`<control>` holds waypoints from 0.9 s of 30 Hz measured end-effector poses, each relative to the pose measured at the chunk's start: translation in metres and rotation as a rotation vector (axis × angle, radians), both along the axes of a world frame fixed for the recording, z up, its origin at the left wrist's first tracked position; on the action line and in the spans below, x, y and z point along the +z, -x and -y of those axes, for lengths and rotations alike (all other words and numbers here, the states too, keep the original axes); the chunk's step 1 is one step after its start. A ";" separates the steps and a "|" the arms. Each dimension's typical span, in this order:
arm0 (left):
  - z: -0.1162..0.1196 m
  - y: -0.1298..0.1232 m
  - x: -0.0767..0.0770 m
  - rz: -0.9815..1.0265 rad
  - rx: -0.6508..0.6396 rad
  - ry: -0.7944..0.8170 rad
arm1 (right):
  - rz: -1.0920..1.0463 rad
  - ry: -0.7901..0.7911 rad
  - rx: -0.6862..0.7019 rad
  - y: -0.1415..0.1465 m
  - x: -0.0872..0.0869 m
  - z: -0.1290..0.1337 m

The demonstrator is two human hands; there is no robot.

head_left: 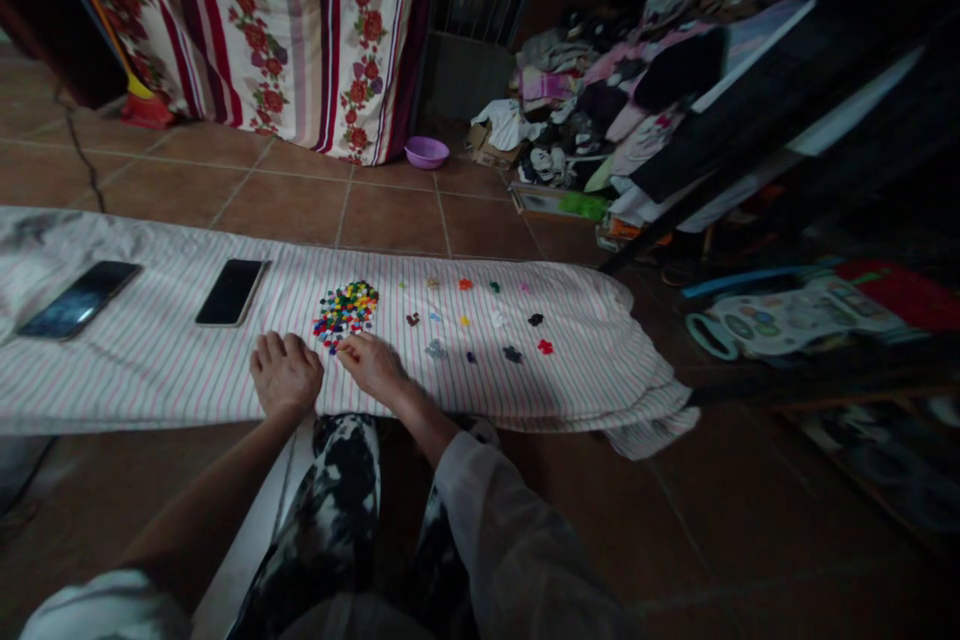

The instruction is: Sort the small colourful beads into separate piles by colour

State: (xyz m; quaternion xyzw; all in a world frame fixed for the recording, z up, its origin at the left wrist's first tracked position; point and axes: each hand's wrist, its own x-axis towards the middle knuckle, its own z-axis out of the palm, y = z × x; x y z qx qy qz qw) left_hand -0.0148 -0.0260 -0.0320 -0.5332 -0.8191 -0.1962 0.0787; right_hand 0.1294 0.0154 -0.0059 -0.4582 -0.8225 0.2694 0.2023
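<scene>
A mixed pile of tiny coloured pieces, in red, blue, green, yellow, white and other colours, lies on a striped cloth. At the pile's near edge, my right hand has thumb and fingers pinched together; whatever is between the fingertips is too small to make out. My left hand rests on the cloth just left of the pile, its fingers curled in. To the right sit small single-colour groups, among them orange pieces, red pieces, black pieces, grey pieces and brown pieces.
Two phones lie left of my hands, a nearer phone and a farther-left phone. Beyond the cloth-covered surface are a tiled floor, a purple basin and a floral curtain. A clothes heap fills the back right.
</scene>
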 end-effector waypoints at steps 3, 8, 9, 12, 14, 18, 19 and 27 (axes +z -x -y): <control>0.000 0.000 0.000 0.001 0.004 0.001 | -0.021 0.001 0.008 -0.006 0.003 -0.006; -0.001 0.000 -0.001 -0.002 0.010 0.002 | -0.036 -0.018 -0.137 -0.022 0.009 -0.041; -0.001 0.000 -0.001 -0.002 0.012 0.004 | -0.027 -0.028 -0.176 -0.026 0.009 -0.051; -0.001 0.000 -0.001 0.003 0.012 0.010 | 0.006 -0.088 -0.276 -0.040 0.006 -0.084; -0.002 0.001 -0.002 -0.003 0.014 0.014 | 0.041 -0.100 -0.331 -0.048 0.003 -0.104; -0.002 0.001 -0.003 -0.045 0.018 0.019 | 0.157 -0.074 -0.392 -0.055 -0.002 -0.134; -0.003 0.001 -0.003 -0.054 0.020 0.019 | 0.191 -0.065 -0.397 -0.055 -0.003 -0.139; -0.004 0.002 -0.004 -0.087 0.033 0.055 | 0.333 -0.040 -0.406 -0.044 -0.015 -0.155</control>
